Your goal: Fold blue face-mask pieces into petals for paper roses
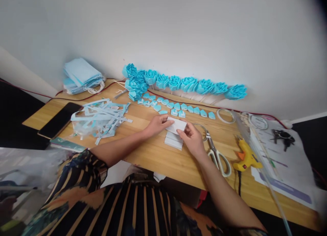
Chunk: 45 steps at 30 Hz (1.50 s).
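My left hand (157, 124) and my right hand (192, 138) both pinch a small white rectangular piece (176, 125) just above the wooden table (158, 157). Below it lies a short stack of similar white pieces (173, 140). Behind my hands runs a row of small folded blue petals (176, 106). Against the wall stands a line of blue paper roses (184, 83).
White-handled scissors (217, 154) and a yellow glue gun (246, 157) lie to the right, with tape rings (225, 115) behind. A heap of cut strips (100, 118), a black phone (60, 119) and stacked blue face masks (81, 76) are at the left. Papers (278, 154) cover the right end.
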Tool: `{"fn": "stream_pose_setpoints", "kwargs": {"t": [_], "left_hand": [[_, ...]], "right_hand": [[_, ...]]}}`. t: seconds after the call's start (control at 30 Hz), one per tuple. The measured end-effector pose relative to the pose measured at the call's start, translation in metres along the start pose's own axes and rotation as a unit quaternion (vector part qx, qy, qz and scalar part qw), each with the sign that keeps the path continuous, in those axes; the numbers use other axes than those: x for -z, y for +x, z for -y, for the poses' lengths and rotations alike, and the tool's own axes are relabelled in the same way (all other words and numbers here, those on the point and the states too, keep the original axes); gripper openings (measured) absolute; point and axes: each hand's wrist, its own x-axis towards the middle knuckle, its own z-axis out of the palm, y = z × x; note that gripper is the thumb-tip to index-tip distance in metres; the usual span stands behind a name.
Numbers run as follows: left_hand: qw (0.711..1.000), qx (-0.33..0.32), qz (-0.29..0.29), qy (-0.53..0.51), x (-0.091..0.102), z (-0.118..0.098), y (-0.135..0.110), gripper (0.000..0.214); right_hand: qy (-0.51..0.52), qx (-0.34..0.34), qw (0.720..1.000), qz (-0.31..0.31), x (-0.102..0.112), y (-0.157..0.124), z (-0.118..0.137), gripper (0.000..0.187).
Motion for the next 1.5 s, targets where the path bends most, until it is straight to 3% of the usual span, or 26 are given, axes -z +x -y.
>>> {"fn": "stream_pose_setpoints", "kwargs": {"t": [0.17, 0.4, 0.5, 0.63, 0.77, 0.93, 1.2, 1.5], "left_hand": [[0.999, 0.003, -0.028, -0.024, 0.005, -0.002, 0.004, 0.040], [0.996, -0.003, -0.025, -0.085, 0.011, -0.003, 0.007, 0.037], [0.995, 0.007, -0.025, -0.092, 0.010, -0.003, 0.006, 0.034], [0.996, 0.006, -0.009, -0.087, 0.007, -0.004, 0.002, 0.033], [0.997, -0.007, -0.009, -0.082, 0.004, -0.004, 0.001, 0.032], [0.997, -0.009, -0.016, -0.074, 0.004, -0.006, 0.000, 0.040], [0.998, 0.014, -0.021, -0.052, 0.003, -0.002, 0.003, 0.044], [1.000, 0.019, -0.025, 0.005, 0.003, 0.000, 0.002, 0.041]], "right_hand": [[-0.010, 0.030, 0.999, -0.022, 0.004, 0.003, 0.000, 0.051], [-0.008, 0.074, 0.995, -0.066, 0.024, 0.004, 0.016, 0.041], [-0.099, 0.099, 0.989, -0.041, 0.034, 0.004, 0.027, 0.037], [-0.234, 0.156, 0.960, 0.015, 0.039, 0.005, 0.036, 0.028], [-0.257, 0.197, 0.945, 0.045, 0.034, 0.008, 0.030, 0.028], [-0.177, 0.157, 0.971, 0.027, 0.022, 0.016, 0.023, 0.010], [-0.085, 0.075, 0.993, -0.018, 0.014, 0.016, 0.016, 0.016], [-0.020, 0.046, 0.999, -0.019, 0.012, 0.014, 0.007, 0.018]]}}
